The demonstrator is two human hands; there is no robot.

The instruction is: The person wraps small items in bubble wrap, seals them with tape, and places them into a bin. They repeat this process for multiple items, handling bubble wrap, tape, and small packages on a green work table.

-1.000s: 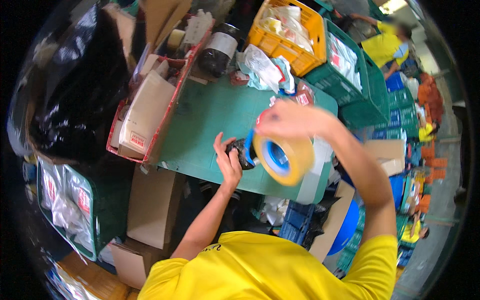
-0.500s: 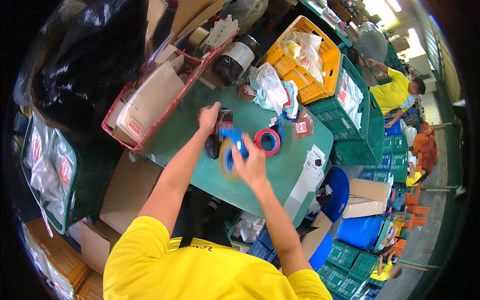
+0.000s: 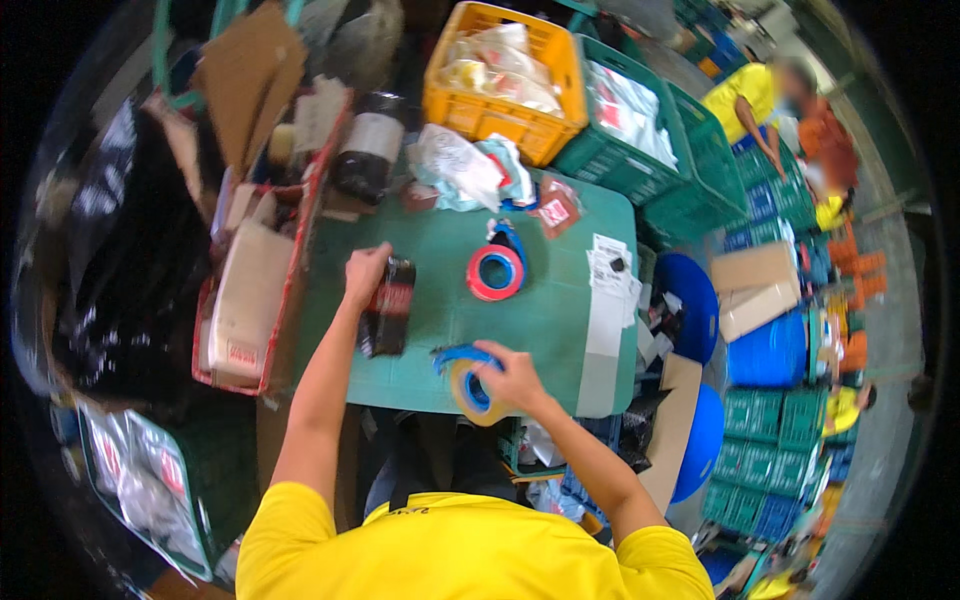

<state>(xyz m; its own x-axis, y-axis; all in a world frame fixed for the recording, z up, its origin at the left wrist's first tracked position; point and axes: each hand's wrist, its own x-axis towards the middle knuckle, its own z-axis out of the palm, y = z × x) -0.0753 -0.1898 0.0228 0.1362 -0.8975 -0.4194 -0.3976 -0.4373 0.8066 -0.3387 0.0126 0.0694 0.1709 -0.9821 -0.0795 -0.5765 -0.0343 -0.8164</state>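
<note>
My left hand (image 3: 366,274) is closed at the left edge of a dark, plastic-wrapped package (image 3: 388,310) with a reddish label, which lies on the green table (image 3: 540,345). In my right hand (image 3: 515,380) is a blue tape dispenser (image 3: 462,354) carrying a roll of tan tape (image 3: 470,398). It hangs over the table's near edge, apart from the package. A second blue dispenser with a red tape roll (image 3: 480,290) lies farther back on the table. Behind it sit crumpled white and light-blue bags (image 3: 460,165) and a brown packet with a red-and-white label (image 3: 556,206).
A red-edged carton (image 3: 245,290) stands along the table's left side, beside a black wrapped roll (image 3: 370,150). Yellow (image 3: 545,130) and green crates (image 3: 610,155) line the far side. White label sheets (image 3: 605,290) lie at the right. A co-worker in yellow (image 3: 745,100) is beyond.
My right hand has drawn the tape dispenser from beside the package toward the table's near edge. The package shows more fully, my left hand still at it. The whole view has shifted.
</note>
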